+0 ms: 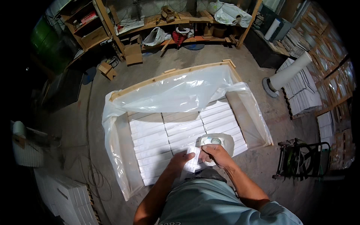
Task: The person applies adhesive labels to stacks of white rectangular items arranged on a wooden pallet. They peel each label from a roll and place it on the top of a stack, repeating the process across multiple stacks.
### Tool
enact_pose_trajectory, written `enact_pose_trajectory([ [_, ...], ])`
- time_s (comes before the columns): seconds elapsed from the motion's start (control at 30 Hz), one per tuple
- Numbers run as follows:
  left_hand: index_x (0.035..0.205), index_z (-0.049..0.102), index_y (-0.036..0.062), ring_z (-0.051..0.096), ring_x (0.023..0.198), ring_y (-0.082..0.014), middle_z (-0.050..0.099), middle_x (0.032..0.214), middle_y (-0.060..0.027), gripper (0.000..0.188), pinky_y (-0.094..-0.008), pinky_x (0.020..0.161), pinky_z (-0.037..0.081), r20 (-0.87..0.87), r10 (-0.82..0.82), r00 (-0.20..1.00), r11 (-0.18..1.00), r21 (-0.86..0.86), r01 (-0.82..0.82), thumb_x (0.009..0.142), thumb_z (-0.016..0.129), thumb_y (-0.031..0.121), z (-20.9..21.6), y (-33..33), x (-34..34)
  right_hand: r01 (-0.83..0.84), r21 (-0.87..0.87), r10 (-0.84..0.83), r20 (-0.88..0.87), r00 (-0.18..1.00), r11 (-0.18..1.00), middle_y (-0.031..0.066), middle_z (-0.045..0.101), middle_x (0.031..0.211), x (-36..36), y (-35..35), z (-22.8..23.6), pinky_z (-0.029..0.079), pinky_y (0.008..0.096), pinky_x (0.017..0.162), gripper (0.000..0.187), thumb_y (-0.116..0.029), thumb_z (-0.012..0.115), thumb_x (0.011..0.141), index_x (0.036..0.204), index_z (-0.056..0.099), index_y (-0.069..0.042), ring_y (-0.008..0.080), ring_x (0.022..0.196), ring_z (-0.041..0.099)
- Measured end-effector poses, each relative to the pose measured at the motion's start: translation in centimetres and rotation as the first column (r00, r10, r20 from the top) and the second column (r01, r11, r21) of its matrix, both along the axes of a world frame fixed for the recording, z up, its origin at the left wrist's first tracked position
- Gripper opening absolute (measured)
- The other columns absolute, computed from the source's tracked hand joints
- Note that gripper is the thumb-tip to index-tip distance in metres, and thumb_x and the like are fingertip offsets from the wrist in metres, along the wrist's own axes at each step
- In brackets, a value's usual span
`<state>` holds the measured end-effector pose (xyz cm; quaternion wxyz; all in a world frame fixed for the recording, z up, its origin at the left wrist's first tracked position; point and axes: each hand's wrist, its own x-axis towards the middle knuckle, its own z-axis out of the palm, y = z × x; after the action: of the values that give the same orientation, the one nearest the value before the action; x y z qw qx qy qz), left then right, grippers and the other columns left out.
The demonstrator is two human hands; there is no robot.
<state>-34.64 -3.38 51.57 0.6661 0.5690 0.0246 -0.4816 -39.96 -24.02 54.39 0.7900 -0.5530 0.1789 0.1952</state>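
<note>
My left hand (181,160) grips a small white printed label (192,161) between thumb and fingers, in front of my body. Close beside it is my right hand (218,155), its thumb and fingers drawn together; whatever they pinch is too small to make out. Just beyond the right hand lies a pale, open bag-like container (228,140) with roundish things inside, partly covered by the hand. It rests on rows of white flat boxes (183,129). These boxes fill the bottom of a large wooden crate (161,79) lined with clear plastic sheeting (168,92).
A wooden shelf (150,25) with bags and rolls runs along the back. To the right stand a white roll (290,71), stacked white panels (303,95) and a black hand cart (303,159). More white boxes (67,198) sit at lower left, near a cable (92,172) on the floor.
</note>
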Motion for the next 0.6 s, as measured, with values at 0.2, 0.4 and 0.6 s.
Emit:
enact_pose_trajectory([
  [0.2,0.110,0.065,-0.0025,0.059,0.074,-0.0138,0.066,0.087,-0.0068,0.044,-0.0306,0.067,0.047,-0.032,-0.037,0.999,0.999,0.025,0.038,0.088,0.065,0.035,0.4,-0.3,0.0,0.071,0.129,-0.059,-0.097,0.994,0.989,0.0090,0.066,0.083,-0.8,-0.2,-1.0,0.039,0.0215,0.054,0.026,-0.019,0.064,0.092,0.099,0.068,0.006,0.0107,0.065,0.055],
  [0.4,0.110,0.065,-0.0036,0.059,0.075,-0.0146,0.066,0.087,-0.0078,0.045,-0.0316,0.067,0.047,0.044,-0.119,0.992,0.979,0.174,0.110,0.086,0.066,0.035,1.3,0.1,0.1,0.025,0.035,-0.023,-0.058,0.998,0.999,0.0074,0.067,0.079,-1.0,0.1,-1.6,0.040,0.0216,0.054,0.024,-0.018,0.067,0.089,0.098,0.069,0.004,0.0095,0.064,0.055],
  [0.6,0.105,0.066,-0.0029,0.059,0.067,-0.0138,0.065,0.081,-0.0054,0.043,-0.0310,0.062,0.046,0.138,-0.177,0.975,0.967,0.207,0.147,0.087,0.063,0.036,1.1,-0.3,-0.3,-0.035,-0.247,0.059,0.090,0.994,0.968,0.0038,0.066,0.076,-1.6,0.3,-2.0,0.045,0.0242,0.060,0.017,-0.013,0.065,0.087,0.093,0.069,0.003,0.0100,0.065,0.057],
])
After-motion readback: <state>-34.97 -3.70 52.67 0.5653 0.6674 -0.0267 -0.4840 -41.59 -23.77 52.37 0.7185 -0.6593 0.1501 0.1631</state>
